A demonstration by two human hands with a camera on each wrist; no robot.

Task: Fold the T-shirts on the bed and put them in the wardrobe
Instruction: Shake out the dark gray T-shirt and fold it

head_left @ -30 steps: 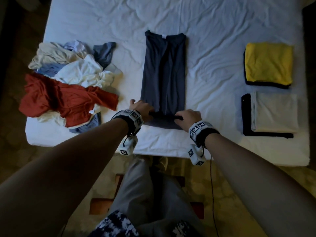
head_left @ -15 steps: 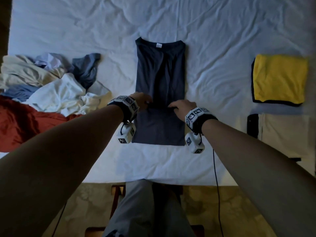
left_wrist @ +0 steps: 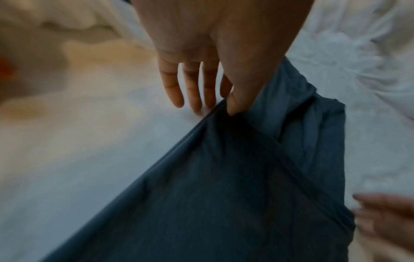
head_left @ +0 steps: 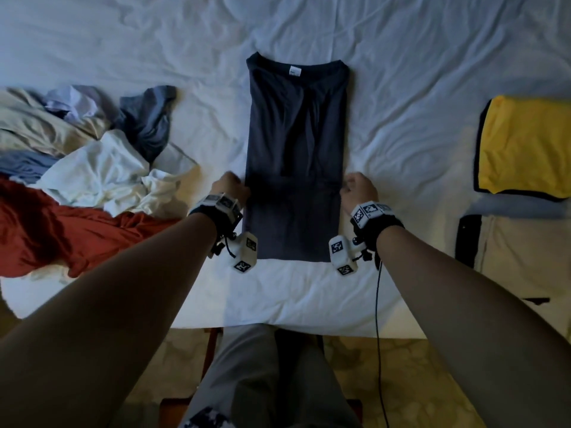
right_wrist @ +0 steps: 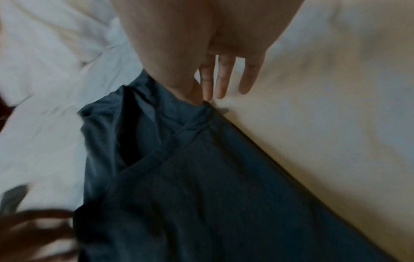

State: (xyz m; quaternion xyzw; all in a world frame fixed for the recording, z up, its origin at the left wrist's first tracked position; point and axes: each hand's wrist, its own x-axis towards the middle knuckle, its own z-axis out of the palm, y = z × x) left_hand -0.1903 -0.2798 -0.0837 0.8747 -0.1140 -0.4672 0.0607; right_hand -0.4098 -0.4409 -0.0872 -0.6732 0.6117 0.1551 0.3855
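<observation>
A dark grey T-shirt point(head_left: 296, 134) lies as a long narrow strip in the middle of the white bed point(head_left: 309, 304), collar at the far end. Its near hem is folded up to about the middle. My left hand point(head_left: 231, 188) pinches the left end of that hem between thumb and forefinger point(left_wrist: 226, 104), the other fingers straight over the sheet. My right hand point(head_left: 358, 189) pinches the right end the same way point(right_wrist: 199, 99). Both wrist views show the dark fabric point(left_wrist: 224, 195) point(right_wrist: 201, 195) lying below the pinch.
A heap of unfolded shirts point(head_left: 92, 168), white, beige, blue and red point(head_left: 46, 236), covers the bed's left side. A folded yellow shirt point(head_left: 525, 143) and a folded beige one point(head_left: 525, 251) lie at the right. The bed's near edge is just before my legs.
Both hands carried the shirt's near hem away from me, up onto the middle of the strip, then slid apart from its centre to its two side edges.
</observation>
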